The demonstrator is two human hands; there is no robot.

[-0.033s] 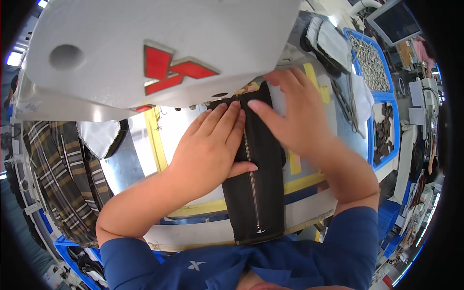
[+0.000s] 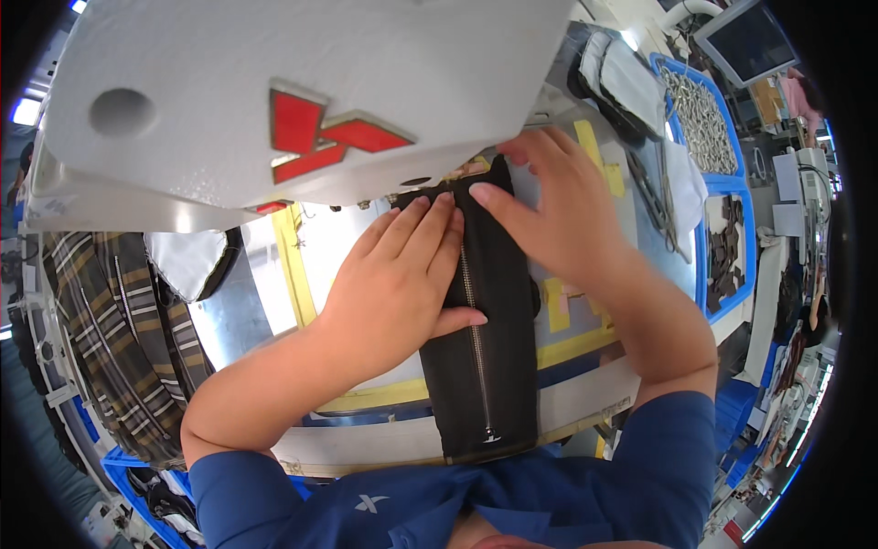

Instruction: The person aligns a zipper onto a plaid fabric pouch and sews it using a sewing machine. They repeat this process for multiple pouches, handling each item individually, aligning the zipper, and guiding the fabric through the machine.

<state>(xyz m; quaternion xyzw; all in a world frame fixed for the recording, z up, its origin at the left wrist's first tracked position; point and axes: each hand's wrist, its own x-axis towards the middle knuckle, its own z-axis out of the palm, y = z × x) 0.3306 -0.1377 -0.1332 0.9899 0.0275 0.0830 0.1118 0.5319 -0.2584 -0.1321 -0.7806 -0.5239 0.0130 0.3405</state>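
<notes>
A long black fabric piece (image 2: 508, 366) with a metal zipper (image 2: 476, 348) down its middle lies lengthwise before me. Its near end reaches the table edge, where the zipper pull (image 2: 491, 435) shows. My left hand (image 2: 393, 274) rests flat on the fabric left of the zipper, fingers stretched and the thumb across the teeth. On the far right side, my right hand (image 2: 567, 210) has its thumb on the fabric and its fingers apart from it, curved by the far corner. The white sewing machine head (image 2: 210, 119) overhangs the far end and hides the stitching area.
Plaid fabric pieces with zippers (image 2: 119, 348) are piled at the left. To the right lie scissors (image 2: 660, 197), black-and-white padded pieces (image 2: 626, 82), a blue bin of metal parts (image 2: 702, 119) and another of dark pieces (image 2: 727, 247). Yellow tape (image 2: 585, 346) marks the table.
</notes>
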